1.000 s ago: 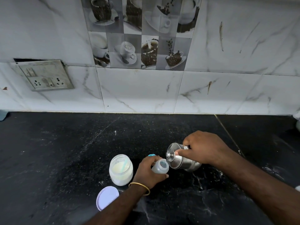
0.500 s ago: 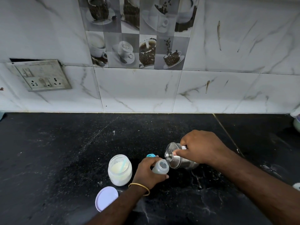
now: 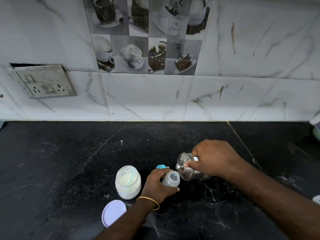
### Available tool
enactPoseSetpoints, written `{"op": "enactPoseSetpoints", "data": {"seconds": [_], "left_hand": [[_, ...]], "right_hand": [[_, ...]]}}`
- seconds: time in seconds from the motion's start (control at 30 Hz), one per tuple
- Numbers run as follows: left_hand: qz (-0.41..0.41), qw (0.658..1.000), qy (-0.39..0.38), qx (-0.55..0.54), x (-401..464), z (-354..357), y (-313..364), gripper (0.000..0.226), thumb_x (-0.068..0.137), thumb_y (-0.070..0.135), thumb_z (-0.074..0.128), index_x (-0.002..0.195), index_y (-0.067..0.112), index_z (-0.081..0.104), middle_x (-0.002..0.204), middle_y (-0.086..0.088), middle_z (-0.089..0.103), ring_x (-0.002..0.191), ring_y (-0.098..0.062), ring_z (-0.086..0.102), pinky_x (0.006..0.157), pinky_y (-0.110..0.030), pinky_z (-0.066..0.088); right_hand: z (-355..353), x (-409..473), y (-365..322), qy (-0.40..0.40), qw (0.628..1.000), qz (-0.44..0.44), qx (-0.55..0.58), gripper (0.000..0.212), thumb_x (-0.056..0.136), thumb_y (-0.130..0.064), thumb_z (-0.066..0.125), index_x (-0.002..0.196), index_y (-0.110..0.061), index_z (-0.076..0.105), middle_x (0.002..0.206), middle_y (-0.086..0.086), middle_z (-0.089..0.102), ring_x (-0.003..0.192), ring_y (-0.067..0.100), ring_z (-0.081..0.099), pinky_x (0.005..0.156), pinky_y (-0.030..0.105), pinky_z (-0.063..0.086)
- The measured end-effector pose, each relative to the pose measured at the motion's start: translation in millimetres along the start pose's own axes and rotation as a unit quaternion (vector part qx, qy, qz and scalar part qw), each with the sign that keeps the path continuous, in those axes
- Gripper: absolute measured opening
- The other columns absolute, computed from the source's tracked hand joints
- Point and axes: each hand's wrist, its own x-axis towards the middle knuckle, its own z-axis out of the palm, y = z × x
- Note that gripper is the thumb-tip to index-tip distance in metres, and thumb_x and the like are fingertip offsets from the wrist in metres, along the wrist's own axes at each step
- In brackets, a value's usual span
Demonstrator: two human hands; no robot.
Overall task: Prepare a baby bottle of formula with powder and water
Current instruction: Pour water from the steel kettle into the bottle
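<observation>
My left hand [image 3: 158,185] grips a small translucent baby bottle [image 3: 171,180], its open mouth facing up and tilted toward the right. My right hand [image 3: 214,159] holds a steel jug [image 3: 187,168] tipped to the left, with a finger pressing its lid, and the jug's rim sits right over the bottle mouth. An open glass jar of pale formula powder [image 3: 128,182] with a light blue scoop inside stands just left of my left hand. Behind that hand peeks a blue bottle cap [image 3: 161,166].
The jar's lilac lid [image 3: 113,213] lies flat on the black stone counter [image 3: 69,161] near the front. A switch and socket plate [image 3: 42,82] hangs on the tiled wall at the left. Objects are cut off at the right edge [image 3: 316,134].
The hands, bottle and jug keep nearly the same pose; the jug stays tipped at the bottle mouth. The view has shifted slightly.
</observation>
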Motion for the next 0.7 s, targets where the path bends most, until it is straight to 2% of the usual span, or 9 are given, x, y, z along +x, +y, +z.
{"op": "enactPoseSetpoints", "data": {"seconds": [0.17, 0.43, 0.7], "left_hand": [[0.002, 1.000, -0.002, -0.002, -0.1, 0.1, 1.1, 0.053, 0.051, 0.033, 0.094, 0.098, 0.034, 0.071, 0.099, 0.019, 0.065, 0.101, -0.002, 0.060, 0.085, -0.013, 0.046], [-0.008, 1.000, -0.001, 0.001, -0.1, 0.3, -0.6, 0.056, 0.049, 0.038, 0.092, 0.101, 0.030, 0.073, 0.098, 0.018, 0.066, 0.100, -0.002, 0.061, 0.086, -0.017, 0.050], [-0.022, 1.000, -0.003, 0.002, 0.5, 1.3, 0.0, 0.056, 0.049, 0.035, 0.093, 0.101, 0.029, 0.073, 0.098, 0.018, 0.065, 0.099, -0.001, 0.060, 0.083, -0.010, 0.046]], "right_hand": [[-0.4, -0.9, -0.4, 0.002, 1.000, -0.002, -0.001, 0.039, 0.088, -0.061, 0.052, 0.104, -0.031, 0.071, 0.108, -0.007, 0.070, 0.100, 0.019, 0.066, 0.069, 0.029, 0.040], [0.5, 0.1, 0.1, -0.001, 1.000, -0.004, -0.010, 0.039, 0.088, -0.060, 0.051, 0.102, -0.030, 0.072, 0.106, -0.006, 0.071, 0.099, 0.019, 0.066, 0.068, 0.029, 0.041], [1.2, 0.5, -0.1, 0.006, 1.000, -0.003, -0.006, 0.041, 0.087, -0.061, 0.051, 0.103, -0.029, 0.072, 0.107, -0.006, 0.071, 0.100, 0.019, 0.066, 0.069, 0.029, 0.042]]}}
